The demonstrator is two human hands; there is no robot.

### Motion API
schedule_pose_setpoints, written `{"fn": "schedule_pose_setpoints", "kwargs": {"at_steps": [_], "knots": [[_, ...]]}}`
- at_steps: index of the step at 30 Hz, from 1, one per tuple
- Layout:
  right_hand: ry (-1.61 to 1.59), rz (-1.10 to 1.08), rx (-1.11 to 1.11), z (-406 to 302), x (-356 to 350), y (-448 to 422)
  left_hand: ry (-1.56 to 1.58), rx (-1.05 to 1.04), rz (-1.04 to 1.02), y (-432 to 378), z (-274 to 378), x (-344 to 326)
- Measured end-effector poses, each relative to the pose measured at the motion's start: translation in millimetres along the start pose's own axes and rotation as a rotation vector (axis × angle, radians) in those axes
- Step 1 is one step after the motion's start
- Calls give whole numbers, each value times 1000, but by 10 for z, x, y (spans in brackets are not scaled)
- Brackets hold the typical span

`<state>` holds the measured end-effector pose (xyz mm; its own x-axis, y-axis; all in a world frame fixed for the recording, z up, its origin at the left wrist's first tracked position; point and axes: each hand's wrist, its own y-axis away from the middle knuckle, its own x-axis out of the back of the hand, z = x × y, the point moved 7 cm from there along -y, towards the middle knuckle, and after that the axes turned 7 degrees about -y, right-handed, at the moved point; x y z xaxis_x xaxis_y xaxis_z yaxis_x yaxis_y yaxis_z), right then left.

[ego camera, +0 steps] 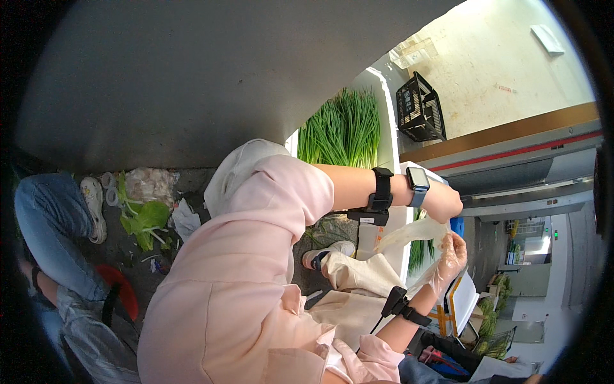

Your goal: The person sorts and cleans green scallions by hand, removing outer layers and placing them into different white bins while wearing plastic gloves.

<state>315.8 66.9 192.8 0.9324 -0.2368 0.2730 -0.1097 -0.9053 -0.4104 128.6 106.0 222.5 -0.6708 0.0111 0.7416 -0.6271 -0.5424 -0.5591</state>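
My right hand [453,257], in a clear plastic glove, has its fingers closed on a strip of pale translucent plastic film [411,236], perhaps another disposable glove. Just above it in the picture, my left hand [442,202] is bare and curled, with a smartwatch [418,178] on the wrist. Its fingertips are turned away, so whether it also grips the film is hidden. Under my left forearm stands a white foam box [389,110] packed with green scallions [343,127]. More scallions [421,254] show in a white box below my hands.
A large grey panel [192,72] fills the upper left. A black plastic basket [419,108] stands beyond the foam box. Leafy greens [147,221] and a filled plastic bag [151,185] lie on the floor near another person's jeans [55,211].
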Motion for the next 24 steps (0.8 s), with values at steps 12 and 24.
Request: {"fn": "schedule_pose_setpoints", "kwargs": {"at_steps": [12,24], "knots": [[-278,112,-315,298,192,225,-40,-72,155,-73,-98,35],[-332,113,-107,235,39,104,-264,-383,304,138,816,223]]}}
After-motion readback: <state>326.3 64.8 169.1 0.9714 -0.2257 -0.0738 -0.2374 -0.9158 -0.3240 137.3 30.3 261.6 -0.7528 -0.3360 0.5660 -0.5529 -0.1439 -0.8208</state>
